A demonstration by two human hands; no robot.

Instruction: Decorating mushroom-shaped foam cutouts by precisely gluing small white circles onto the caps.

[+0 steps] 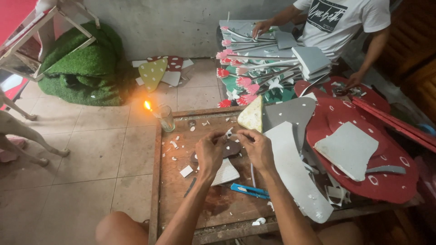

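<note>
Over low wooden work table [213, 206], small white foam scrap [228, 133] is pinched between left hand [210, 152] and right hand [257, 147], fingers curled shut; grip detail possibly hidden by knuckles. Scrap is held just above dark brown round cutout [232, 148], between both hands, equally near each. Blue utility knife [249, 190] is left flat toward body, long axis pointed left-right, nearer right forearm. Lit candle in glass [165, 117] is set at far left corner.

Both hands — left hand [210, 152], right hand [257, 147] — pinch a small white scrap [228, 133] over a dark brown foam piece [230, 148] on the wooden surface [181, 190]; a blue utility knife [249, 190] lies near — a lit candle [148, 106] burns beside a glass [166, 118].
</note>
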